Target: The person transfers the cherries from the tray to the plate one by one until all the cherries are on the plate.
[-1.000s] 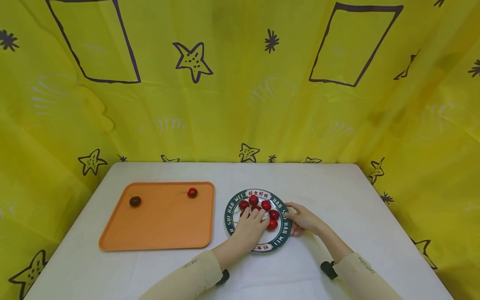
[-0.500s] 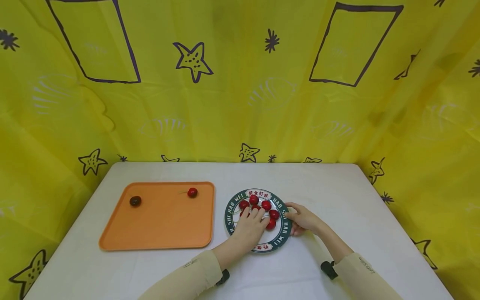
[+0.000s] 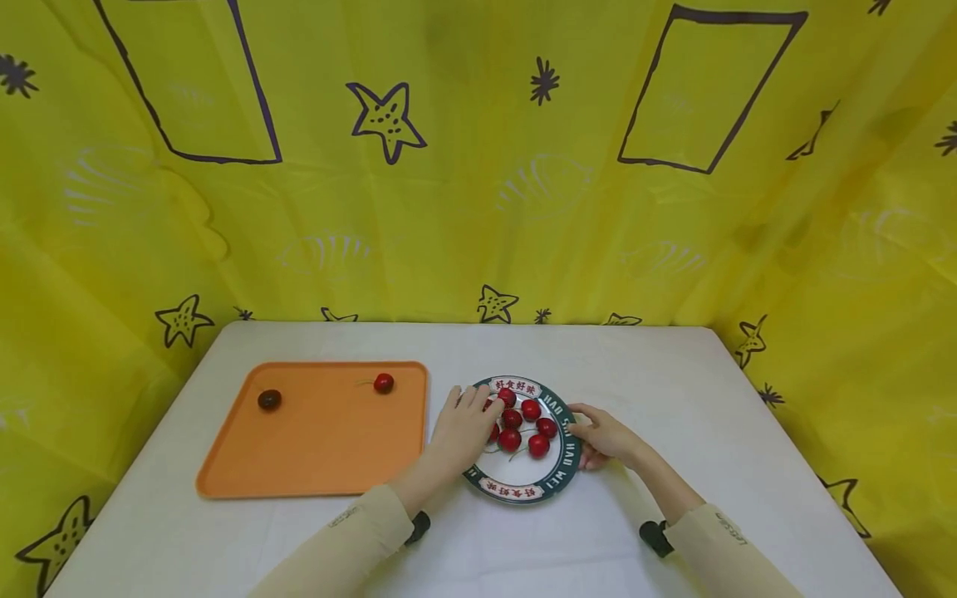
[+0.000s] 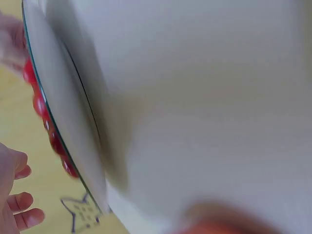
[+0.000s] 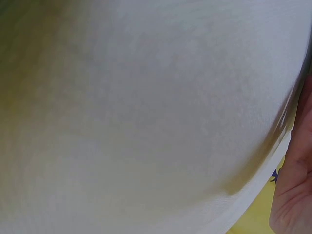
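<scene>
A round plate [image 3: 564, 472] with a dark green, lettered rim sits right of the table's middle and bears several red cherries [image 3: 510, 440], some with thin stems. My left hand [image 3: 458, 433] is over the plate's left rim, covering part of it and some fruit. In the left wrist view its fingers [image 4: 30, 218] are loosely extended and apart, with nothing seen between them. My right hand [image 3: 609, 436] holds the plate's right rim, thumb on top and the other fingers lower at the edge. The right wrist view shows this palm [image 5: 297, 190] beside the plate's edge.
Left of the plate lies an orange tray [image 3: 321, 440]. On it are a dark brown cherry [image 3: 269, 399] at the back left and a red cherry [image 3: 384, 383] near the back right. A yellow patterned curtain [image 3: 449, 208] surrounds the white table [image 3: 628, 357].
My left hand has moved left from the plate's middle to its left rim, uncovering cherries at the centre. One front cherry has shifted slightly left. My right hand has stayed at the rim.
</scene>
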